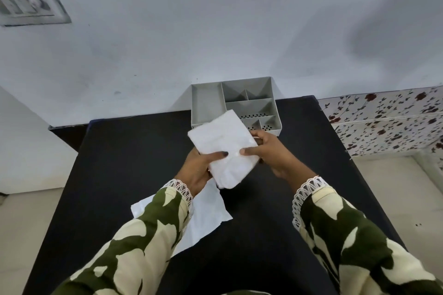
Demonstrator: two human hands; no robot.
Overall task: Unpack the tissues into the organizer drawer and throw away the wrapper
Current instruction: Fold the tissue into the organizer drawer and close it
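Left hand [195,171] and right hand [268,151] pinching tissues [224,151] from both sides, above worktop [275,211]. We're judging organizer drawer [207,103] straight ahead, just beyond stack; long axis already pointing toward it. Wrapper [206,213] lying beneath left wrist.

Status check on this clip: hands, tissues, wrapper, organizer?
Left hand and right hand both gripping tissue stack above table. Wrapper lying flat under left sleeve. Organizer compartments look empty; nothing blocking it.
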